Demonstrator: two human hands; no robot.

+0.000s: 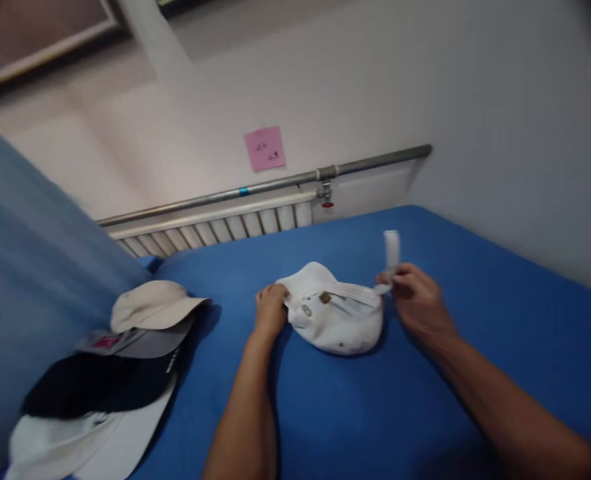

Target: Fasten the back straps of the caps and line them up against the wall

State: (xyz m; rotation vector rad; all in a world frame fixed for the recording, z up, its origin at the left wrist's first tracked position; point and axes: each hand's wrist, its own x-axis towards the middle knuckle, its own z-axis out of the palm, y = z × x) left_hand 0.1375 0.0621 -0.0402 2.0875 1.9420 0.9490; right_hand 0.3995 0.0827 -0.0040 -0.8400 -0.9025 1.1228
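A white baseball cap (335, 333) lies on a blue-covered surface in front of me, with a small brass-coloured buckle (324, 297) showing on it. At the cap's left edge, my left hand (270, 308) is closed on the fabric. My right hand (418, 293) pinches a white strap (392, 250) at the cap's right side. The strap's loose end sticks up above my fingers. Which part of the cap lies underneath is hard to tell because of blur.
To the left lies an overlapping row of caps: beige (152, 305), grey (160, 341), dark navy (95, 387) and white (120, 440). A blue curtain (40, 267) hangs beside them. Behind the blue surface (355, 413) are a radiator (215, 230), a metal pipe (375, 163) and a pink note (265, 148).
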